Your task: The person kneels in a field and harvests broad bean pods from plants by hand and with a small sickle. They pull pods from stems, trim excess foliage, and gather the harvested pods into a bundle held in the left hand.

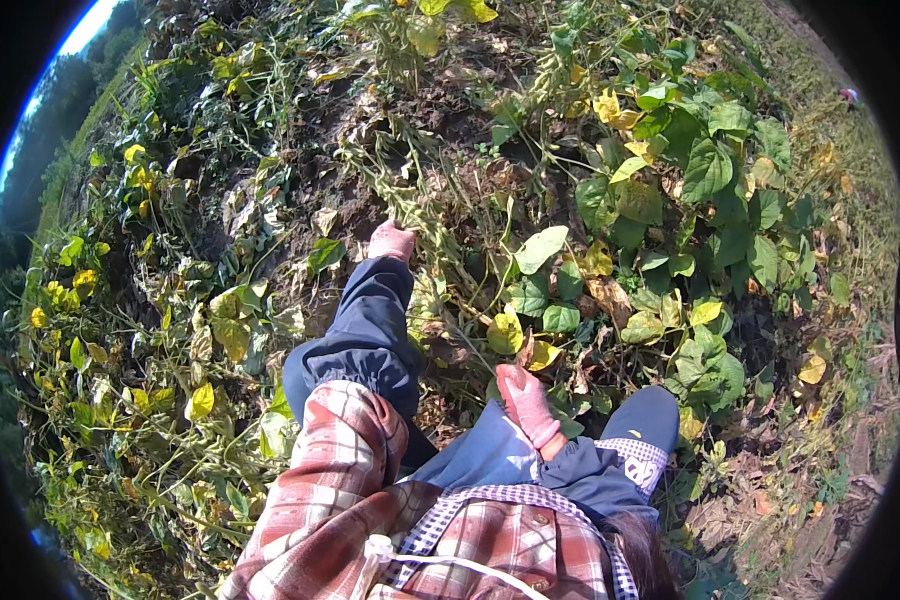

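Note:
My left hand [392, 241], in a pink glove, reaches forward and is closed at the stems of a pod-bearing soybean plant [435, 236], which lies slanted across the ground. Close to my lap, my right hand [526, 405], also in a pink glove, is closed with its fingers towards the plants. A thin pale line [474, 346] runs from its fingertips up into the foliage; whether this is a stem or part of a tool I cannot tell. The inside of the right fist is hidden.
Leafy green and yellow plants [709, 169] stand at the right. Drying plants and yellow leaves [201, 401] cover the left side. Bare brown soil [300, 180] shows ahead. My knees are near the stems, and a white cord [472, 564] hangs over my plaid shirt.

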### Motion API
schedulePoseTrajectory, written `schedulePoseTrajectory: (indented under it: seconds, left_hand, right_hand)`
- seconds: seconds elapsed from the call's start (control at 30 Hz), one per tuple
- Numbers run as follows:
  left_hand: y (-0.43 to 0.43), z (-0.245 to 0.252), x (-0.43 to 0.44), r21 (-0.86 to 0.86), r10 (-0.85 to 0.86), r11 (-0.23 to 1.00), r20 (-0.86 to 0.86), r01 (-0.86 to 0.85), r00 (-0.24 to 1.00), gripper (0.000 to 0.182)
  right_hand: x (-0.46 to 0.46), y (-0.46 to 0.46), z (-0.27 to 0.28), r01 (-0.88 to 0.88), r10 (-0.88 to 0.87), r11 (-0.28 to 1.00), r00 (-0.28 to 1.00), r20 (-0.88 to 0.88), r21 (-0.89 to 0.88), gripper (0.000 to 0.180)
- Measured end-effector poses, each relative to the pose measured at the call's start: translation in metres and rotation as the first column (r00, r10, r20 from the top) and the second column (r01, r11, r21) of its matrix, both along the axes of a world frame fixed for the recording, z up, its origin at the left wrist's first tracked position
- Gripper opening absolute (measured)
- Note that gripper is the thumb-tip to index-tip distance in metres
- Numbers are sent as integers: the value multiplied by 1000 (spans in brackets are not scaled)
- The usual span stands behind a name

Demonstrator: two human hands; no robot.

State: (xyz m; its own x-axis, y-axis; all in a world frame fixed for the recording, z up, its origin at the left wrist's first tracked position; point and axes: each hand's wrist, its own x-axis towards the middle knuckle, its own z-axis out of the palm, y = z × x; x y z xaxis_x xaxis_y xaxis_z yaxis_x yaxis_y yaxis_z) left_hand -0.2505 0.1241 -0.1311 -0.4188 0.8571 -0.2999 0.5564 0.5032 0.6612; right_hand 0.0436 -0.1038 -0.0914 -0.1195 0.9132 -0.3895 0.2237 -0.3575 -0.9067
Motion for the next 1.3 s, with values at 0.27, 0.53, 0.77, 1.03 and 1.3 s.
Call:
schedulePoseTrajectory:
  seconds: [0.27,0.53,0.77,1.03,1.3]
  left_hand:
    - [-36,30,138,-599,-888,459,-276,656,369,19]
    - [-63,11,104,-480,-853,450,20,753,522,46]
    - [-46,6,102,-263,-459,873,-161,411,874,33]
    - [-8,29,41,-49,241,935,815,-351,527,17]
    - [-102,64,117,-35,199,910,911,-414,362,16]
  right_hand:
    - [-8,3,27,-76,76,997,997,13,-25,27]
    - [-11,-3,29,-269,244,959,942,232,86,27]
    - [-10,5,15,-100,60,981,971,230,167,22]
    - [1,6,-2,153,-249,955,879,-406,-255,19]
    - [17,26,8,240,-316,939,885,-341,-246,23]
